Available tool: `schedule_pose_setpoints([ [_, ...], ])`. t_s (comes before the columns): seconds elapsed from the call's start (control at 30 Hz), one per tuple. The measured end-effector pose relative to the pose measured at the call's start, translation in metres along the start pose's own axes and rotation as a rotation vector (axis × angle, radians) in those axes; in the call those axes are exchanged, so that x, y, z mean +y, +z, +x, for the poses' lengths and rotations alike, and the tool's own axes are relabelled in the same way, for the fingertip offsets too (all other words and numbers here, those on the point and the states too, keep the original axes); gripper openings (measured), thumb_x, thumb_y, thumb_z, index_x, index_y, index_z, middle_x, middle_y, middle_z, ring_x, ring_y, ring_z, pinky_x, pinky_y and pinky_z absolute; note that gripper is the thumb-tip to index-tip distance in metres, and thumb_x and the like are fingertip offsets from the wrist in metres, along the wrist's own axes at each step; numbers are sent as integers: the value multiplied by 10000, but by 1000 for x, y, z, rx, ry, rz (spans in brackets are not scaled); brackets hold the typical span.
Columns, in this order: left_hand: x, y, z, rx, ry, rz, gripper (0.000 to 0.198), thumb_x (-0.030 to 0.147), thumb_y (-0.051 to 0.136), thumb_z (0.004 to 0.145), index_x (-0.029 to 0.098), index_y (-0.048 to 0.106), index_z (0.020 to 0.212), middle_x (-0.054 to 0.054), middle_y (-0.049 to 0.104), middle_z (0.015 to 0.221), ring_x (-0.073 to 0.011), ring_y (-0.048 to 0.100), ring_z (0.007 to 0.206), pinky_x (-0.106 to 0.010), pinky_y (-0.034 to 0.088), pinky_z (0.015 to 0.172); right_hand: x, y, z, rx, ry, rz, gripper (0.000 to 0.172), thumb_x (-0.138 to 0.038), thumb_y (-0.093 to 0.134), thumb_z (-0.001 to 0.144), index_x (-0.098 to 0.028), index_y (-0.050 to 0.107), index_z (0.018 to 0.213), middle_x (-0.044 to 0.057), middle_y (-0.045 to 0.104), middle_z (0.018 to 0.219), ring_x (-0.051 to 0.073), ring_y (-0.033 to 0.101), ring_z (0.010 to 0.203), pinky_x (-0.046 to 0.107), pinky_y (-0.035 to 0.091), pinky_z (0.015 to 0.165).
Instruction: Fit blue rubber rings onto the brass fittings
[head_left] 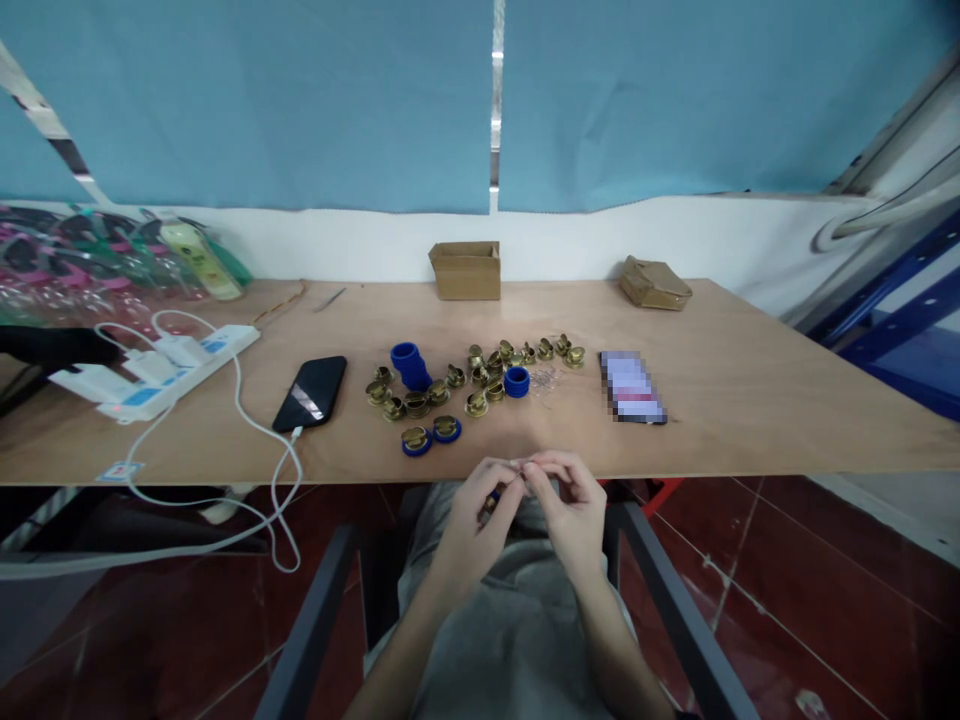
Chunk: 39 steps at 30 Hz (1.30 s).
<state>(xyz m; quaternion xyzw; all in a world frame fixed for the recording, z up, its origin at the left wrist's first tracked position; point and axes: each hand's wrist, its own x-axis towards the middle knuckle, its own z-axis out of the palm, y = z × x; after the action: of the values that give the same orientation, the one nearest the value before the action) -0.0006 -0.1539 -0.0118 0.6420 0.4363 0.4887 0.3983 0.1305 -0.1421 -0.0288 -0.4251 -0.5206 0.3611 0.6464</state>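
Your forearms reach up over your lap between the two armrests, so sideways elbow room ends at those rails. Your left hand is curled around a blue-and-brass piece, mostly hidden by your fingers; your right hand meets it, thumb and finger pinched together at the left fingertips, and you cannot tell from here whether it grips anything. Both hands sit at the front edge of the table, largely on your side of it. Just past that edge, to your left, two ringed parts lie side by side, brass on blue. Behind them spread the brass parts, with a leaning ring stack on the left and a short ring stack ahead of you, thin wires beside it. A lit phone bounds the group on your right; beyond it, tabletop stretches to the right edge. Farther left lie a black phone, its looping cable hanging over the front edge, and a power strip. Along the back edge stand a box and, farther right, a parcel, with a strip of wood between them and the parts.
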Motion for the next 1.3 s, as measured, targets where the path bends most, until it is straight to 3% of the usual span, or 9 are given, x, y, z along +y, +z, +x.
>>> schedule_pose_setpoints([
  [0.17, -4, -10, -1, 38, 96, 247, 190, 216, 528, 1005, 216, 672, 881, -61, 654, 1033, -216, 653, 982, -331, 508, 881, -11, -20, 11, -248, -146, -272, 160, -268, 601, 1013, -273, 758, 1047, 56, 776, 1049, 224, 735, 972, 362, 580, 888],
  [0.23, -8, -12, -3, 61, 171, 396, 174, 196, 542, 994, 225, 695, 916, -70, 641, 1071, -230, 640, 989, -364, 507, 907, -15, -26, 14, -290, -228, -367, 171, -262, 612, 1004, -285, 777, 1043, 68, 742, 1089, 237, 703, 1026, 371, 560, 922],
  [0.33, -13, -12, -5, 93, 278, 530, 178, 179, 546, 993, 241, 707, 950, -77, 626, 1102, -235, 619, 977, -384, 516, 903, -18, -29, 15, -300, -275, -465, 146, -288, 638, 988, -277, 783, 978, 66, 692, 974, 221, 680, 907, 335, 557, 824],
  [0.43, -15, -11, -5, 111, 299, 516, 158, 187, 553, 998, 252, 696, 1003, -76, 621, 1135, -237, 625, 1025, -383, 528, 929, -17, -30, 13, -339, -227, -489, 175, -301, 604, 1012, -245, 739, 915, 26, 662, 810, 169, 629, 708, 282, 514, 676],
  [0.6, -18, -13, -3, 126, 207, 344, 389, 178, 667, 929, 283, 579, 1294, -70, 649, 1224, -240, 650, 1141, -377, 540, 995, -14, -38, 16, -225, -22, -322, 224, -404, 632, 992, -218, 680, 875, -50, 544, 581, 118, 504, 494, 244, 423, 511],
  [0.8, -21, -14, -4, 149, 154, 257, 429, 171, 680, 904, 278, 551, 1300, -72, 695, 1264, -239, 688, 1156, -397, 546, 1020, -9, -35, 17, -377, 239, 86, 297, -477, 658, 968, -213, 643, 832, -23, 645, 623, 134, 582, 551, 253, 486, 580],
  [1.03, -26, -13, -4, 54, 79, 218, 573, 125, 683, 871, 294, 488, 1383, -64, 705, 1222, -230, 705, 1127, -397, 569, 991, 7, -12, 12, -361, 347, 351, 344, -477, 650, 979, -207, 612, 769, -45, 559, 587, 121, 473, 532, 247, 414, 585],
  [1.3, -14, -16, -12, -63, 101, 270, 636, 203, 548, 995, 287, 248, 1549, -132, 528, 1383, -264, 579, 1290, -488, 475, 1114, 6, -12, 14, -413, 302, 255, 318, -475, 635, 994, -202, 671, 834, 13, 683, 781, 158, 608, 737, 264, 486, 739],
])
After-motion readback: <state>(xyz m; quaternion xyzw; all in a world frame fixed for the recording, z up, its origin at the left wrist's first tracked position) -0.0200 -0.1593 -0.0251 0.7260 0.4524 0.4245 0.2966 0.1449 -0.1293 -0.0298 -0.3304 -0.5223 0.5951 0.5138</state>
